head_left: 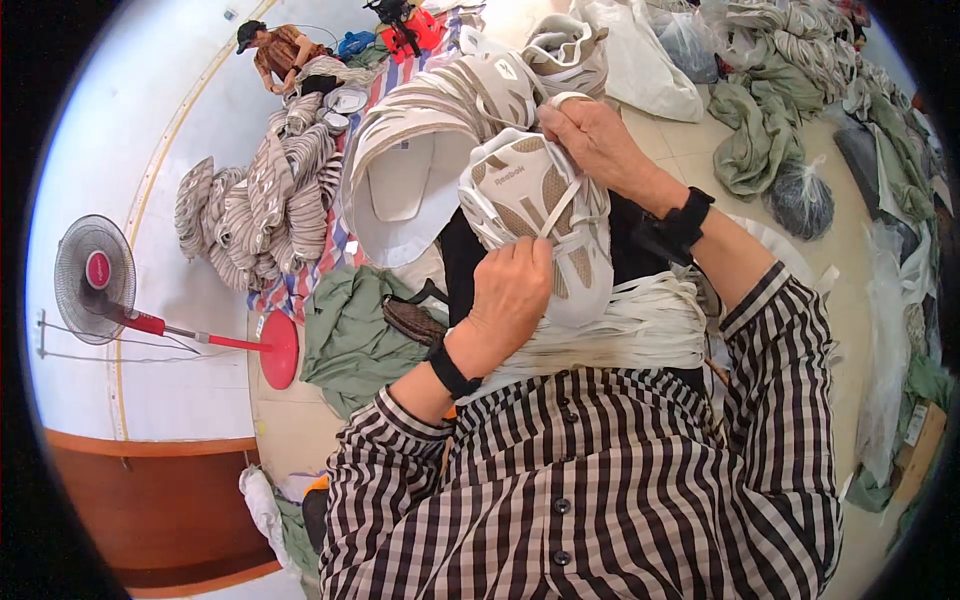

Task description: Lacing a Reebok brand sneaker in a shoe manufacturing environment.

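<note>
A white and beige shoe upper (590, 262) rests over my lap with its toe toward me. My left hand (512, 292) is closed in a pinch at the upper's lacing, where a white shoelace (562, 208) slants across the tongue. At the collar end, my right hand (598, 146) is closed with the lace between thumb and fingers, and a short loop of it shows above the knuckles. The fingertips of both hands are partly hidden. Under the toe, a thick bundle of white shoelaces (640, 325) spreads across my lap.
Just beyond the upper stands a nested stack of similar uppers (430, 112). More uppers are heaped at the left (265, 200), near a seated person (285, 55). A red fan (97, 265) stands by the wall. Green cloth (350, 335) and plastic bags (650, 65) lie around.
</note>
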The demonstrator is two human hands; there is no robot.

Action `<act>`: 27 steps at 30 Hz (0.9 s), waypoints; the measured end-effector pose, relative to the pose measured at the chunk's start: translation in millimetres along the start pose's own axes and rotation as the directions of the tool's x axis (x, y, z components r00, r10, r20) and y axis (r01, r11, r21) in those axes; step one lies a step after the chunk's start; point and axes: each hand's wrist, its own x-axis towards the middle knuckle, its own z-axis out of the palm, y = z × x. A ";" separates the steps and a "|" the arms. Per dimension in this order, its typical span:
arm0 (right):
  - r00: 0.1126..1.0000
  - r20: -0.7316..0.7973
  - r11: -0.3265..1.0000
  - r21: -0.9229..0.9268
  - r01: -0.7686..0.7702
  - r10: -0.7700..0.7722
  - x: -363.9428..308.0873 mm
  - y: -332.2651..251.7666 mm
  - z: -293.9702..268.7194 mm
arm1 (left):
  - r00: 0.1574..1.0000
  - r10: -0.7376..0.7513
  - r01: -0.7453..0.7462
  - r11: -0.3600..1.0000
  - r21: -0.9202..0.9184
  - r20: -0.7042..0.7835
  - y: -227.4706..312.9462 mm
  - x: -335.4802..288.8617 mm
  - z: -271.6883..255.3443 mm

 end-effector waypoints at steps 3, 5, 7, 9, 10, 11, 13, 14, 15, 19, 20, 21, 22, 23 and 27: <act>0.995 -0.034 0.983 -0.160 0.092 -0.098 -5.1 -2.3 4.6 | 0.999 -0.039 0.033 0.983 -0.180 -0.033 -4.7 3.7 2.2; 0.955 -0.141 0.963 -0.109 0.248 -0.262 -4.6 -5.5 10.2 | 0.987 -0.162 0.157 0.904 -0.397 0.021 -2.3 2.4 3.1; 0.913 -0.228 0.941 -0.089 0.328 -0.339 -6.4 -8.4 13.8 | 0.960 -0.256 0.272 0.758 -0.593 0.112 3.8 -2.5 2.8; 0.971 -0.070 0.973 -0.001 0.230 -0.229 -8.3 -10.3 17.2 | 0.964 -0.261 0.167 0.763 -0.625 -0.061 16.2 -7.4 5.6; 0.970 -0.070 0.973 -0.001 0.231 -0.231 -9.5 -10.6 18.3 | 0.989 -0.149 0.101 0.768 -0.633 -0.023 23.5 -13.3 4.9; 0.985 -0.063 0.985 0.066 0.162 -0.158 -11.0 -10.5 19.5 | 0.984 -0.176 0.121 0.776 -0.619 -0.029 22.7 -15.3 5.0; 0.995 -0.046 0.987 0.132 0.094 -0.088 -11.5 -9.9 21.1 | 0.946 -0.304 0.190 0.803 -0.564 -0.114 13.3 -21.4 0.2; 0.995 -0.054 0.979 0.181 0.094 -0.085 -11.5 -9.0 21.5 | 0.931 -0.353 0.245 0.788 -0.565 -0.089 -0.3 -23.4 -4.9; 0.995 -0.070 0.968 0.235 0.084 -0.070 -11.1 -9.2 22.5 | 0.941 -0.323 0.221 0.807 -0.548 -0.096 -14.1 -26.4 -11.9; 0.987 -0.150 0.977 0.190 0.094 -0.065 -10.6 -12.4 29.8 | 0.980 -0.098 0.025 0.925 -0.380 -0.173 -30.2 -28.4 -17.9; 0.990 -0.135 0.985 0.158 0.067 -0.046 -11.0 -13.0 30.5 | 0.981 -0.035 -0.032 0.942 -0.335 -0.193 -29.4 -25.8 -16.1; 0.992 -0.126 0.993 0.118 0.013 0.002 -11.4 -13.2 30.9 | 0.973 -0.030 -0.051 0.939 -0.340 -0.230 -26.9 -22.6 -13.1; 0.992 -0.124 0.993 0.112 0.038 -0.024 -11.7 -13.2 31.4 | 0.972 0.030 -0.104 0.944 -0.313 -0.233 -24.2 -19.5 -10.1; 0.991 -0.132 0.990 0.132 0.049 -0.031 -12.1 -12.8 31.6 | 0.968 0.089 -0.157 0.945 -0.287 -0.234 -22.0 -16.6 -7.3; 0.993 -0.117 0.985 0.168 0.026 -0.006 -13.1 -10.0 31.6 | 0.964 0.115 -0.182 0.941 -0.284 -0.238 -19.6 -12.4 -3.4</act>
